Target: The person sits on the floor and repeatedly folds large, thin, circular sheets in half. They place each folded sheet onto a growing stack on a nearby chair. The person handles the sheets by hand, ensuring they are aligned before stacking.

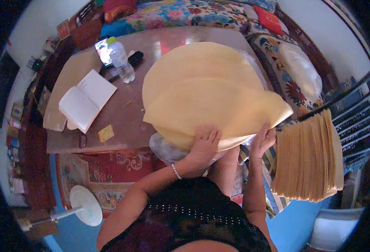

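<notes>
A pile of large round pale-yellow sheets (193, 67) lies on the table in front of me. The top sheet (210, 96) is partly folded over, its right side curling up into a rounded flap. My left hand (206, 143) rests flat on this sheet near its front edge, fingers stretched out. At the right, my right hand (263, 141) grips the sheet's lifted edge between thumb and fingers. Clear plastic wrap (166, 149) shows beneath the pile at the front left. Right of my hands stands a thick stack of folded yellow sheets (307, 157).
On the table (128, 119) are an open notebook (86, 98), a water bottle (121, 61), a lit phone (104, 52), glasses (83, 140) and a small yellow patterned piece (106, 133). Floral seating (181, 17) lines the back. A white fan (86, 206) is at lower left.
</notes>
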A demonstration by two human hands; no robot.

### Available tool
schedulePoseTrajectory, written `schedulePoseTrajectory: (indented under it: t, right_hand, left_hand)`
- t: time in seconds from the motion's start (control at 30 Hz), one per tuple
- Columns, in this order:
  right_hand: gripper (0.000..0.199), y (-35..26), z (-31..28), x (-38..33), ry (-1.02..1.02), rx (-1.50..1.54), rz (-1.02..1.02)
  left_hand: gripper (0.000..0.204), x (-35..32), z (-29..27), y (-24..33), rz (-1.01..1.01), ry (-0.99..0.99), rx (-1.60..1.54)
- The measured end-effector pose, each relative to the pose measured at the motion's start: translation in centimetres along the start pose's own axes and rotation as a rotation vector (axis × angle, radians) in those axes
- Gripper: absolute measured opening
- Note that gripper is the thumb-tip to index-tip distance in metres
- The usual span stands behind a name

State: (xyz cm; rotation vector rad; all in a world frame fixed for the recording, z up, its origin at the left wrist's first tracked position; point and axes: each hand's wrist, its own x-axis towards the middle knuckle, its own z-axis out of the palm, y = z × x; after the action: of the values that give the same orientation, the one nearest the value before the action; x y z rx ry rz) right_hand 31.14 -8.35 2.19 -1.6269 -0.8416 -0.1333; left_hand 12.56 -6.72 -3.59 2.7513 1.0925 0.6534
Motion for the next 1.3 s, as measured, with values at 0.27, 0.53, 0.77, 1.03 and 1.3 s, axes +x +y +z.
schedulePoseTrajectory:
  t: [0.27, 0.53, 0.77, 1.03, 1.3]
  right_hand:
    - [0.040, -8.9, 10.3, -8.3, -0.541, -0.354, -0.999]
    - [0.043, -6.9, 14.2, -12.3, -0.786, -0.433, -1.111]
    - [0.045, -5.5, 15.0, -12.5, -0.800, -0.323, -1.168]
    - [0.044, -6.0, 14.9, -12.4, -0.955, -0.366, -1.107]
    - [0.043, -5.0, 15.2, -12.4, -1.256, -0.348, -0.891]
  left_hand:
    - [0.059, -2.3, -0.3, -1.8, -0.074, -0.197, -0.885]
    - [0.041, -4.7, 2.3, -2.9, 0.043, -0.227, -1.072]
    - [0.026, -4.5, 3.5, -2.7, 0.029, -0.168, -1.071]
    - [0.040, -5.6, -0.3, -3.3, 0.251, 0.128, -0.406]
    - [0.021, -3.2, -6.3, -6.9, 0.012, 0.661, -0.423]
